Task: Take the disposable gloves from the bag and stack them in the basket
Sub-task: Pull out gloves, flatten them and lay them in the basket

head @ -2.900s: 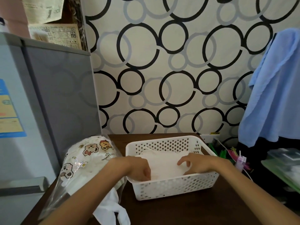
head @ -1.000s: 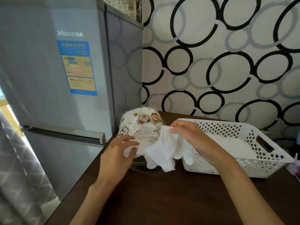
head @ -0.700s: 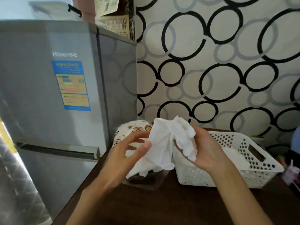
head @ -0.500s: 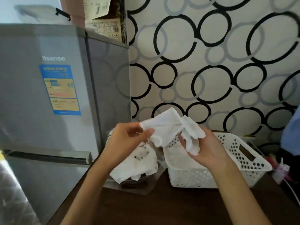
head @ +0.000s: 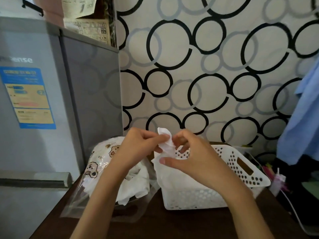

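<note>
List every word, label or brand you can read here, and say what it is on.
"ense": end of a brand name, cut off by the frame edge, on the grey fridge door.
Blue and yellow sticker on that door: print blurred.
Papers above the fridge: unreadable.
Bear-printed bag: lettering too small.
</note>
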A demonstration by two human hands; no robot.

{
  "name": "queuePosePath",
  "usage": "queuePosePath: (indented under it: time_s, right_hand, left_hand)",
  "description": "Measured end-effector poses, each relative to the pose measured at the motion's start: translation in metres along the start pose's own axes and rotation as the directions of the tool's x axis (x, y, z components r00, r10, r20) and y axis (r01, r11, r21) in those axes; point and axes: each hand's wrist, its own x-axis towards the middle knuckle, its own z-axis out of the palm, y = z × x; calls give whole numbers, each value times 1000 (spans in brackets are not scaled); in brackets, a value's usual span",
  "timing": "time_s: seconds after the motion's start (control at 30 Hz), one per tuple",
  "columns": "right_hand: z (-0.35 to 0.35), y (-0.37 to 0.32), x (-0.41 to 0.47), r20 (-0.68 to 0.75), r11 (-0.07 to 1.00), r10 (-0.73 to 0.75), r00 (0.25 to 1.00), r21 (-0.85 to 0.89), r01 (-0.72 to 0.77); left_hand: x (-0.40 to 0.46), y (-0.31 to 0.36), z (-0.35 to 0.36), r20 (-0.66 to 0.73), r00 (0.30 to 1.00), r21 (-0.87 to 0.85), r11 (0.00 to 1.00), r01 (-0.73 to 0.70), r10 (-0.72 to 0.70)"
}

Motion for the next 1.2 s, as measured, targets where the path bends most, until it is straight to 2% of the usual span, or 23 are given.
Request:
queuePosePath:
  time_s: [0.07,0.1,0.2,0.3,0.37,0.43,0.53,0.57,0.6,0.67,0.73,0.8,0.87,0.97,1.07,1.13,1.2]
  right_hand:
    - [6,0,6,-128,999,-44,991,23,47]
    - [5,1,9,-138,994,-52,989,83,64]
    - [-11,7,11,-62,944,-80,995,317,96]
    - [-27,9,4,110,847,-98,989,532,25]
    - [-35,9,0,192,732,-115,975,679,-47]
    - [-40,10,0,210,635,-96,973,766,-103]
    - [-44,14,4,149,566,-5,989,815,-120]
    - [-44,16,5,135,564,16,991,817,-121]
    - [-43,18,6,98,631,32,995,770,-96]
    - [-37,20,6,-59,852,50,997,524,-12]
    - [-30,23,9,-238,949,41,971,312,36]
    - [-26,24,10,-302,963,19,953,261,64]
    - [-29,24,9,-286,942,8,958,325,89]
    - [-37,23,5,-193,892,25,981,446,65]
    - [-46,29,1,-112,832,64,992,555,8]
    - [-50,34,0,-105,822,56,993,569,13]
    - [-54,38,-1,-127,816,46,991,577,36]
  left_hand:
    - [-3,1,-1,59,998,42,999,-12,10]
    - [-3,-1,-4,86,996,54,998,-27,22]
    - [1,-9,-12,183,976,-43,993,-111,117]
    - [3,-10,-8,298,943,-259,963,-72,150]
    - [0,-10,-3,391,905,-233,969,-77,166]
    - [-6,-10,-2,452,877,-209,975,-71,161]
    - [-7,-7,-4,404,902,-231,971,-60,152]
    - [-6,-7,-5,379,911,-222,972,-81,163]
    - [-6,-6,-5,376,909,-194,974,-114,181]
    - [-3,-6,-2,408,890,-103,979,-175,202]
    - [-4,-5,3,464,861,-39,976,-216,209]
    - [-5,-8,10,516,827,4,965,-264,224]
    - [-4,-12,15,541,811,13,962,-273,223]
    - [-4,-13,16,486,854,-17,979,-203,185]
    - [-3,-13,17,417,900,-128,988,-83,130]
    - [-3,-12,16,337,936,-205,978,-31,100]
    - [1,-16,15,218,971,-231,972,-48,100]
